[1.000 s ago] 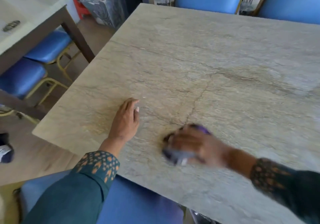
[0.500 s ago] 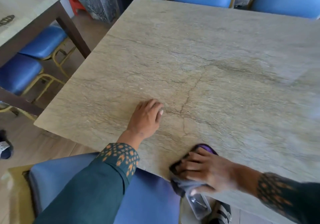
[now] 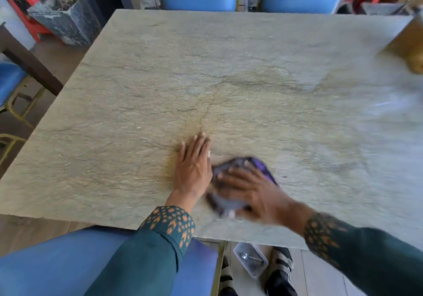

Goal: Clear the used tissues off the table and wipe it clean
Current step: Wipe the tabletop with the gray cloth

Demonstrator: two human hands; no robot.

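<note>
Since the earlier frame the cloth (image 3: 242, 181) has slid up from the worktop's (image 3: 229, 67) near edge to sit beside the left hand (image 3: 194, 167), which lies flat, fingers straight. The right hand (image 3: 249, 192) presses the purple-grey cloth down, fingers spread over it.

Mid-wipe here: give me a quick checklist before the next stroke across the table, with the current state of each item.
1. Cloth under the right hand, flat on the table: ok.
2. Left hand resting flat on the table, right beside the cloth, may block a leftward stroke: not ok.
3. Used tissues on the visible tabletop: none seen, ok.
4. Small specks on the surface near the centre: not ok.
5. Far right corner, blurred object: cannot tell.
</note>
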